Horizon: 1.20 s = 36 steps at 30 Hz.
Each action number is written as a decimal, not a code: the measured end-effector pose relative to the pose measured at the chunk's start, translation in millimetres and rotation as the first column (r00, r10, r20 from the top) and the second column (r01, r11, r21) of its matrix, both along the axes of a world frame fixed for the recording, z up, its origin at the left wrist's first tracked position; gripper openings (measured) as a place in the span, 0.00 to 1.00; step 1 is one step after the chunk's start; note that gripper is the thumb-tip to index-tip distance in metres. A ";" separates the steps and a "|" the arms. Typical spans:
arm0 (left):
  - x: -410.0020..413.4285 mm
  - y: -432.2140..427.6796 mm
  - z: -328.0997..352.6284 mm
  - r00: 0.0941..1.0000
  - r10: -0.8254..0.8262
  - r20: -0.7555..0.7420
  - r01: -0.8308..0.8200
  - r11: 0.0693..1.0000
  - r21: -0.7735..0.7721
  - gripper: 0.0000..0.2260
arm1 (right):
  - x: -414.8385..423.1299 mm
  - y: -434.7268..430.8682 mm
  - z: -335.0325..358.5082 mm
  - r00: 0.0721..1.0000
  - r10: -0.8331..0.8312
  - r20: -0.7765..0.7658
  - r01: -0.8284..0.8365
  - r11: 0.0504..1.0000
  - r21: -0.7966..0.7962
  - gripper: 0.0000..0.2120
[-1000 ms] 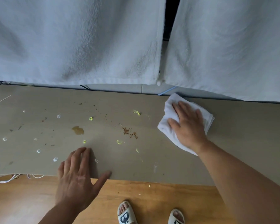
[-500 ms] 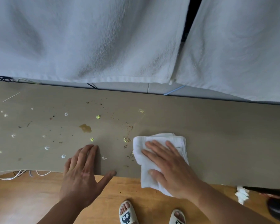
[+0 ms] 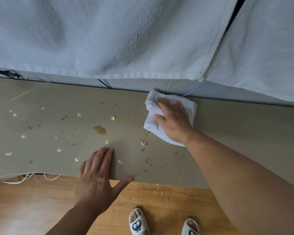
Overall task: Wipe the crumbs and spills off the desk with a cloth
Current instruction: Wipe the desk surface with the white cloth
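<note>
Head view: mid-wipe; right grip, released flat, presses folded white cloth on beige tabletop, one o'clock; left grip released, six o'clock; next stroke should sweep toward amber spill, cloth's eight o'clock.

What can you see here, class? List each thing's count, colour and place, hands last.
desk: one, grey-beige, mid-frame
cloth: one, white, desk's far edge
spill: one, brown, desk centre
crumbs: many, brown, scattered left of cloth
drops: several, clear or yellow-green, desk's left half
stick: one, pale, desk's far left
towels: two, white, hanging behind desk
cables: several, white, under desk, left
slippers: two, white, on wooden floor
left hand: one, flat on desk's near edge
right hand: one, pressing the cloth
</note>
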<state>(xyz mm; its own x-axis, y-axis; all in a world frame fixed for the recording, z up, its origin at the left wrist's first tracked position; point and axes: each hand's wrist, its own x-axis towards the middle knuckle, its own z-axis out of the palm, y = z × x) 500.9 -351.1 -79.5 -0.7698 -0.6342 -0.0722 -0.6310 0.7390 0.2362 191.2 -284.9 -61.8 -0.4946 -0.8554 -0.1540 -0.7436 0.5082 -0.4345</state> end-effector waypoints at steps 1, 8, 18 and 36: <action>-0.5 -0.5 0.8 1.000 0.005 -0.005 -0.005 1.000 0.005 0.45 | 7.6 -2.5 1.4 0.999 0.050 -0.002 -0.050 0.999 0.001 0.24; 11.9 -10.8 8.0 0.996 -0.065 -0.057 0.069 0.995 0.076 0.48 | 85.0 36.6 3.0 0.931 0.363 0.029 -0.361 0.930 -0.065 0.32; 10.7 4.2 12.6 1.000 -0.012 -0.022 0.014 0.995 0.101 0.46 | 96.3 138.7 -3.6 0.896 0.427 -0.127 -0.429 0.903 0.006 0.30; -49.3 109.3 20.0 0.984 0.133 -0.116 -0.130 0.991 0.034 0.31 | 2.7 334.5 -6.5 0.940 0.147 -0.309 -0.130 0.989 0.074 0.43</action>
